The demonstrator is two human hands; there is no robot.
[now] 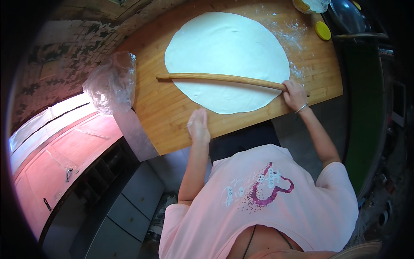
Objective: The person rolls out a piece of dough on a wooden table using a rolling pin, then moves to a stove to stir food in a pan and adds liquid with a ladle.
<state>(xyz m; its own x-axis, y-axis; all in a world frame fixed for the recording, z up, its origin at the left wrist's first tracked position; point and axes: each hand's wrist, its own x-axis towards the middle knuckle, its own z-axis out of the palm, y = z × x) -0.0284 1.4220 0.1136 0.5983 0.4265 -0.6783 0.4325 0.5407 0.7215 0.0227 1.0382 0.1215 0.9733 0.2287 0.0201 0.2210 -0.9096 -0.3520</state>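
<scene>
A large, thin round sheet of dough (226,48) lies flat on a wooden board (155,119). Across its near part rests a long wooden rolling pin (220,77), its left end reaching past the dough's edge. My right hand (295,95), with a bangle at the wrist, grips the pin near its right end, beside the dough's right edge. My left hand (198,126) is over the board's near edge, just below the dough, touching neither dough nor pin; its fingers are extended, look whitish and hold nothing.
Loose flour (296,34) is scattered on the board's right side, near a yellow lid (322,30). A crumpled clear plastic bag (111,82) sits by the left edge. A plastic-wrapped item (312,5) and a dark pan (346,16) are at the upper right.
</scene>
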